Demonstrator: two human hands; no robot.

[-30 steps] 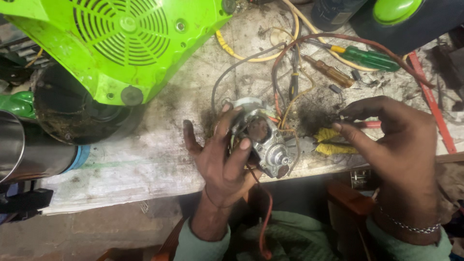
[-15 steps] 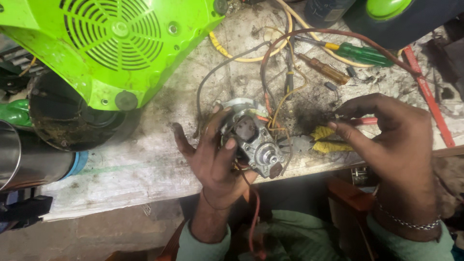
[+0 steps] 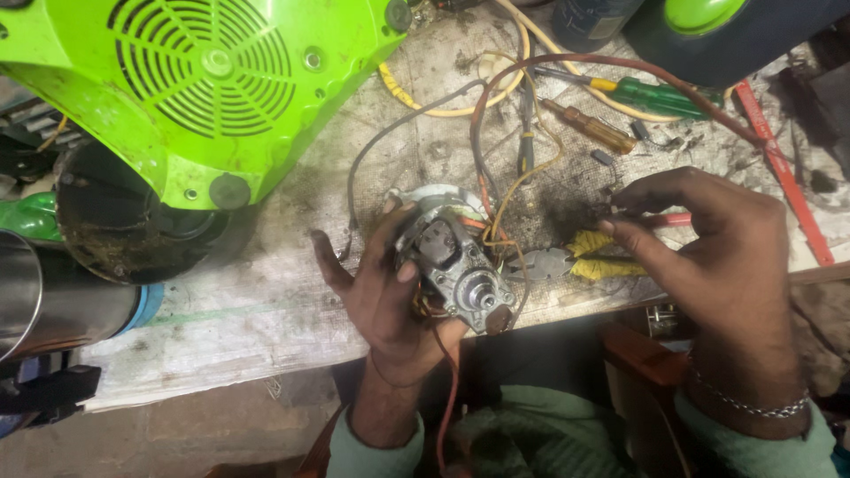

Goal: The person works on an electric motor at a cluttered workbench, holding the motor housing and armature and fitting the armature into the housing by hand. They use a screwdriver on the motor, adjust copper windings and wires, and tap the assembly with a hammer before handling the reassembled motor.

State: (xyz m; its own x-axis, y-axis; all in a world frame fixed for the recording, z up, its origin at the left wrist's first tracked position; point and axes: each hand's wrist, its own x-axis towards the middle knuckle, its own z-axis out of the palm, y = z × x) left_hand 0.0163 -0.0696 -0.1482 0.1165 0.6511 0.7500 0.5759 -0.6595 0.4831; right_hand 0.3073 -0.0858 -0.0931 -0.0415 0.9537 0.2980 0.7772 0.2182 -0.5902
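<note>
At the near edge of the desk [image 3: 266,310], seen from the head camera, the left hand [image 3: 381,292] cups a small grey electric motor [image 3: 456,265] from the side, fingers spread around its housing to keep the shaft end tilted toward the person. To its right, the right hand [image 3: 717,248] pinches a thin wire end [image 3: 606,212] between thumb and fingertips, just above yellow-handled pliers [image 3: 584,257] lying within reach. A green fan housing [image 3: 212,80] and screwdrivers [image 3: 655,93] lie farther back.

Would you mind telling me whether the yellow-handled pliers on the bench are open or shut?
Shut: the yellow-handled pliers lie flat with jaws together, under the right hand.
</note>
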